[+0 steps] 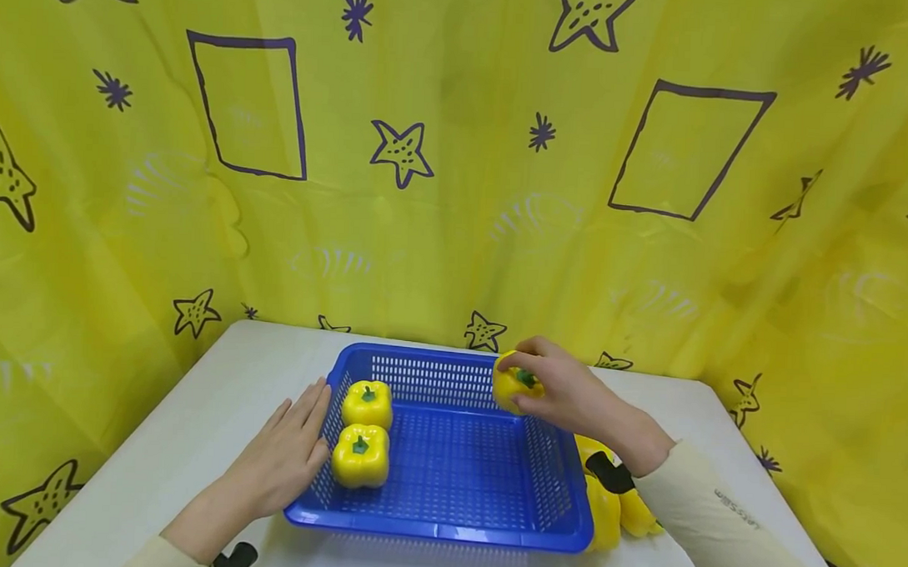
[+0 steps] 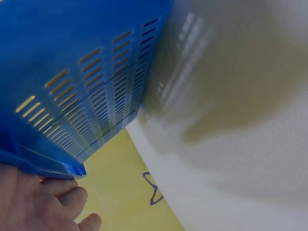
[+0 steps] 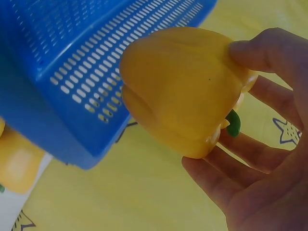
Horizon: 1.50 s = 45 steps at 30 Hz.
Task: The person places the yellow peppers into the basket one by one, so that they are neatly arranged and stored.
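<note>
A blue perforated basket (image 1: pixel 445 533) stands on the white table. Two yellow bell peppers with green stems, one (image 1: pixel 367 404) behind the other (image 1: pixel 361 456), sit upright inside along its left wall. The right hand (image 1: pixel 570 392) grips a third yellow pepper (image 1: pixel 507 384) above the basket's back right part; the right wrist view shows thumb and fingers around this pepper (image 3: pixel 178 86), its stem towards the palm. Against the basket's left rim rests the left hand (image 1: pixel 278 457), fingers extended; in the left wrist view this hand (image 2: pixel 43 202) touches the rim of the basket (image 2: pixel 43 166).
More yellow peppers (image 1: pixel 604 514) lie on the table outside the basket's right wall, partly hidden by the right sleeve. A yellow curtain (image 1: pixel 456 233) with dark star drawings hangs behind and beside the white table (image 1: pixel 217 409).
</note>
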Each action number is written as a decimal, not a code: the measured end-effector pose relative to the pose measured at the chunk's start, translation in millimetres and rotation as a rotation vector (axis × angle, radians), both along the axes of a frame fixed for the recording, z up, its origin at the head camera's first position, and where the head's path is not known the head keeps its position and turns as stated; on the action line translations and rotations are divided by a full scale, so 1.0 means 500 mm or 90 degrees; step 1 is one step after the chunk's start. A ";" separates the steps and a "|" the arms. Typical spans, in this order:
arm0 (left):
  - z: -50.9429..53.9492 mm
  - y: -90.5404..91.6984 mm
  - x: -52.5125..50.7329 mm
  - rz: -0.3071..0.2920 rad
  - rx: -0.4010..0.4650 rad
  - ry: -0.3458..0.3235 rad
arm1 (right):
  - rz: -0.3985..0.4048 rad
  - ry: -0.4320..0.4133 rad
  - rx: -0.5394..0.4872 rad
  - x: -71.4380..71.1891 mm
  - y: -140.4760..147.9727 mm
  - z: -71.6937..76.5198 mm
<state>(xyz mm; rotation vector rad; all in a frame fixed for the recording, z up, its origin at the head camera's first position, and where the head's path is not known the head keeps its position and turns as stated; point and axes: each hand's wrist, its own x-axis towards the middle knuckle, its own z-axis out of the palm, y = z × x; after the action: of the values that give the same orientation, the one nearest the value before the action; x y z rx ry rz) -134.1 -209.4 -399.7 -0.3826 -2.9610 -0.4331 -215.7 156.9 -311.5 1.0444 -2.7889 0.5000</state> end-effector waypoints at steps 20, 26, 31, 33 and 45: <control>-0.002 0.002 0.001 0.001 0.001 -0.005 | 0.042 -0.025 0.018 -0.002 -0.060 -0.040; -0.001 0.002 0.000 0.000 -0.002 0.001 | 0.037 -0.057 0.020 -0.004 -0.080 -0.045; 0.000 0.002 0.000 0.003 -0.005 0.000 | 0.033 -0.076 0.023 -0.009 -0.098 -0.054; 0.000 0.001 0.000 0.005 -0.004 -0.004 | 0.033 -0.082 0.026 -0.011 -0.105 -0.059; -0.002 0.001 0.000 0.005 -0.009 -0.005 | 0.046 -0.122 0.017 -0.021 -0.144 -0.075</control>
<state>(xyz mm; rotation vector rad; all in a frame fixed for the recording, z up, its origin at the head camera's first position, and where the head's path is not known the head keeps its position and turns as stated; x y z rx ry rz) -134.1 -208.9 -400.7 -0.3707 -2.9731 -0.4146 -226.1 85.0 -349.1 1.1646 -2.9380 0.6038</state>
